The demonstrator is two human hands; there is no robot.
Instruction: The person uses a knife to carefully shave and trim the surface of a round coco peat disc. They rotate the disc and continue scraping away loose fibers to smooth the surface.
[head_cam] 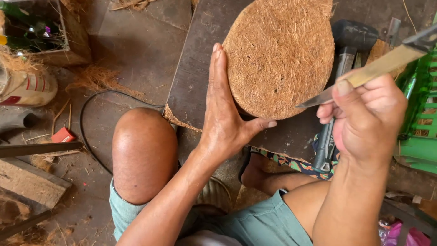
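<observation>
A round brown coconut-fibre mat (280,54) lies on a dark wooden board (195,77). My left hand (223,109) rests flat against the mat's left edge, fingers straight, thumb under its near rim. My right hand (366,118) grips a knife (364,73) with a pale handle. The blade tip points left, just off the mat's lower right edge.
A black-headed hammer (348,41) lies on the board right of the mat. A green plastic crate (421,123) stands at the far right. My bare knee (143,150) is below the board. A black cable (91,127), loose fibre and wooden planks (27,182) lie on the floor at left.
</observation>
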